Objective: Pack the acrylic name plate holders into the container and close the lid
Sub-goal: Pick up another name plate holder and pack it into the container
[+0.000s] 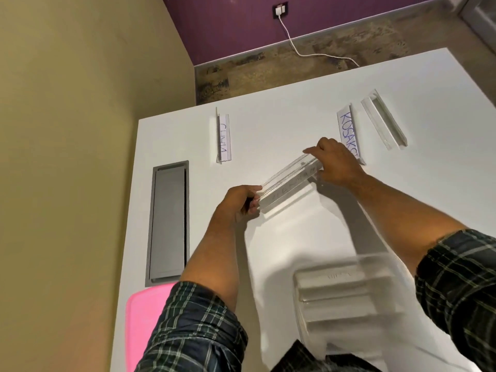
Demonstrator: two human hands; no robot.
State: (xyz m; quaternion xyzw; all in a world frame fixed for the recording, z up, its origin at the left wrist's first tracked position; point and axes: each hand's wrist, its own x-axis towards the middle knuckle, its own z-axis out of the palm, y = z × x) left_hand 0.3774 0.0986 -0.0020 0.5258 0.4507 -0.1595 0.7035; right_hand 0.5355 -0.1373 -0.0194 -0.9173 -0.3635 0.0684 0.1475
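Lower left: pink lid (146, 318) parked off to the side, so the container stays open. Upper left of centre: holder with card (223, 138) waits on the bench (268, 251). Centre: my left hand (240, 201) and right hand (335, 163) grip opposite ends of the held holder (288, 183), fingers curled round it, which keeps it level. Lower right: container (346, 299), blurred, some holders apparently inside. Upper right: KOSAK holder (347, 130) and empty holder (383, 119) not yet packed.

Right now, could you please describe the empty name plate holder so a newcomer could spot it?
Look to the far right of the white table. The empty acrylic holder lies outermost there, beside the holder with the blue handwritten card. Unlike the others, it holds no paper.
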